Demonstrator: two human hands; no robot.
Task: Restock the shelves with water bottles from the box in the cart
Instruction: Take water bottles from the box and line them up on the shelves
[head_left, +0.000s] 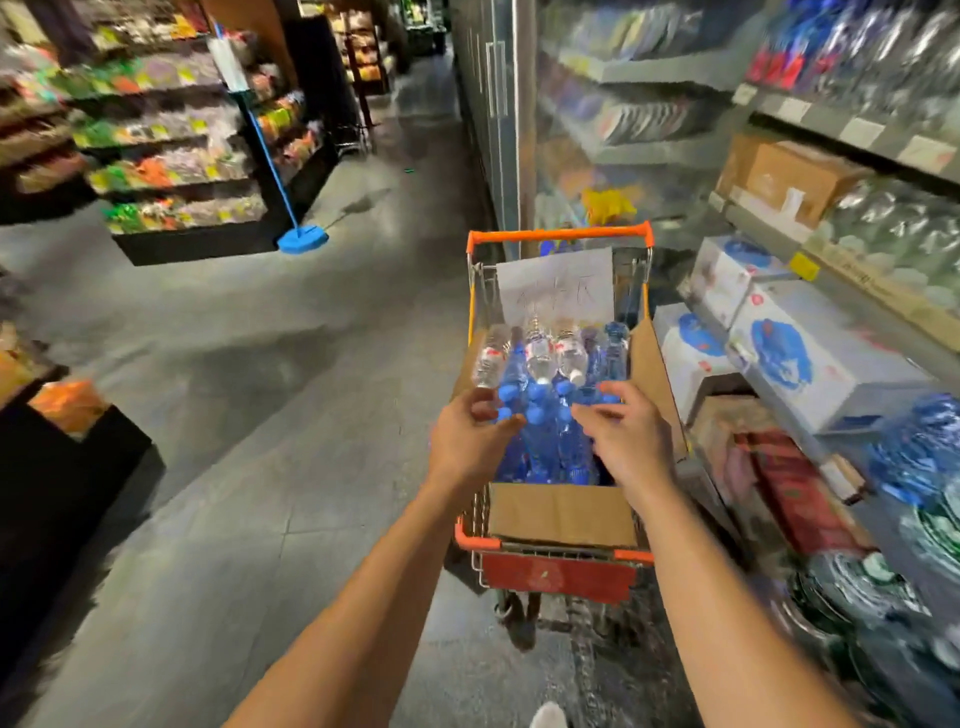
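Observation:
An orange-rimmed shopping cart (558, 234) stands in the aisle ahead of me. Inside it sits an open cardboard box (563, 514) packed with blue-capped water bottles (540, 431) standing upright. Three clear bottles (540, 353) lie on top at the far end. My left hand (467, 441) hovers over the box's left side, fingers loosely curved, holding nothing. Over the right side my right hand (631, 441) is spread, fingers pointing left above the caps. The shelves (831, 130) on the right hold bottled water and look blurred.
White and blue cartons (789, 353) are stacked low on the right beside the cart. A brown carton (779, 176) sits higher up. A blue mop (301, 239) leans on the snack rack (171, 156) at left. A dark display (62, 467) stands near left. Grey floor runs ahead.

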